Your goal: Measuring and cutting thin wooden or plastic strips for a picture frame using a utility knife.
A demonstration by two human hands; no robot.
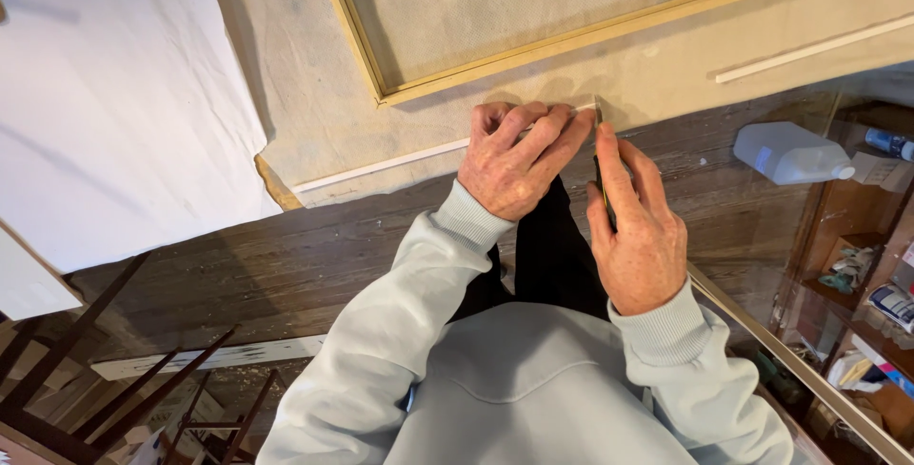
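1. Both hands meet at the lower edge of a beige canvas sheet [314, 132] that lies spread on the dark wood floor [286, 256]. The left hand [515, 160] is curled, fingers bent down and pressing on the end of a thin white strip [381, 165] that runs along that canvas edge.
2. At its side, the right hand [640, 237] is closed around a slim dark tool [600, 184], thumb and forefinger pinching it; the tip points up toward the strip's end, just beside the left fingertips. What kind of tool it is I cannot tell; it looks like a blade or a pencil.
3. Risk, as I judge it: the tool tip works very near the left fingers, so a slip could bring it onto them, the more so if it is a blade.
4. Only fingertip pressure at one end holds the strip, so it could shift or swing out of line with the canvas edge if that pressure eases or the tool pushes sideways.
5. Canvas is soft and could bunch or drag under the press, throwing off any mark or cut.
6. Nearby lie a wooden stretcher frame [571, 41] on the canvas above the hands, a second white strip [809, 49] to the right, and a translucent plastic jug [790, 153] on its side on the floor, well apart from the hands.
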